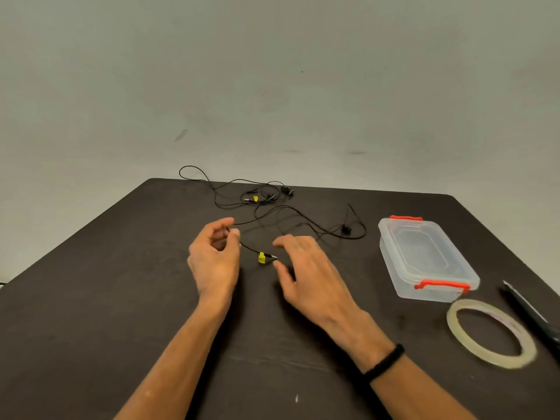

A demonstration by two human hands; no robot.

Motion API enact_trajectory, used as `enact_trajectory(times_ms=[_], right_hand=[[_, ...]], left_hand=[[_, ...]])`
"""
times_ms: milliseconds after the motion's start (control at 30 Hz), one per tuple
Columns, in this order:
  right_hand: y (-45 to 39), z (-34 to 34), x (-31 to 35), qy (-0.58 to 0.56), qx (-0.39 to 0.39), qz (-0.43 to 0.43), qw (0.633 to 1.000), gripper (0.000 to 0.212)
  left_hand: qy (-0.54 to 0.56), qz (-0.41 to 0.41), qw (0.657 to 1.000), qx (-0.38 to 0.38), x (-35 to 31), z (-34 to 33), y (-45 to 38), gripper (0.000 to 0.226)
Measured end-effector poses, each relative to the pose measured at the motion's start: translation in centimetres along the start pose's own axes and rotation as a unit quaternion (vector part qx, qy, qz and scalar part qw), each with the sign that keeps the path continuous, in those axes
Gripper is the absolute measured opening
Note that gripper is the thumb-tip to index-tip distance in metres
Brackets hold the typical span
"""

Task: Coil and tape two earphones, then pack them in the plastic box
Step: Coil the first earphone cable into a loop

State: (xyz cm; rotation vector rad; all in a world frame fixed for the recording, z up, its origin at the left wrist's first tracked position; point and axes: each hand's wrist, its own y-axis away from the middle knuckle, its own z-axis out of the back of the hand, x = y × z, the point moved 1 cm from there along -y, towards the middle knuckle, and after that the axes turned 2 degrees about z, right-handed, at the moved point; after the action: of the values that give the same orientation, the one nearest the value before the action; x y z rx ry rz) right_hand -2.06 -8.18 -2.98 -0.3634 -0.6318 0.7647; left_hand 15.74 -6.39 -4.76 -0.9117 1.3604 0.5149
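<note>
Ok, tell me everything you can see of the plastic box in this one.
The plastic box is a clear, rectangular container with rounded corners and a see-through lid that sits on top, apparently closed. A red latch handle sits at its near end, another at the far end. It looks empty. It rests flat on the dark table, right of both hands, with the tape roll just in front. Nothing grips it.

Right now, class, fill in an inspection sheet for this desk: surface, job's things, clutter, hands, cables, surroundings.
Surface: dark table, scuffed.
Job's things: near earphone uncoiled, yellow tag by its plug; far earphone loose at the back edge; box lidded, red clips; tape flat.
Clutter: a dark tool, probably scissors, at the right edge.
Hands: left hand pinches the near cord; right hand spread by the plug, grip unclear.
Cables: only earphone cords.
Surroundings: plain wall.
</note>
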Motion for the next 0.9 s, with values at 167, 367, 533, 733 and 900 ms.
enact_trajectory(times_ms=[167,367,533,733,900], right_hand=[[-0.2,1.0,-2.2,0.013,-0.003,-0.074,0.997,0.035],[-0.7,1.7,-5.6,0.049,-0.036,-0.182,0.981,0.035],[-0.9,0.9,-5.9,0.065,-0.009,-0.187,0.980,0.040],[-0.9,0.6,-6.0,0.085,0.008,-0.173,0.981,0.046],[-1.1,0.7,-6.0,0.067,0.010,-0.188,0.980,0.047]], left_hand=[[-0.020,-0.014,0.997,-0.077,-0.4,0.2,-1.3,0.023],[-0.169,-0.029,0.982,-0.084,-0.9,-0.4,-0.8,0.063],[-0.385,-0.341,0.850,0.113,-0.5,-4.0,0.9,0.052],[-0.403,-0.316,0.821,0.253,0.2,-6.7,0.9,0.021],[-0.393,-0.349,0.810,0.261,0.1,-6.3,1.1,0.026]])
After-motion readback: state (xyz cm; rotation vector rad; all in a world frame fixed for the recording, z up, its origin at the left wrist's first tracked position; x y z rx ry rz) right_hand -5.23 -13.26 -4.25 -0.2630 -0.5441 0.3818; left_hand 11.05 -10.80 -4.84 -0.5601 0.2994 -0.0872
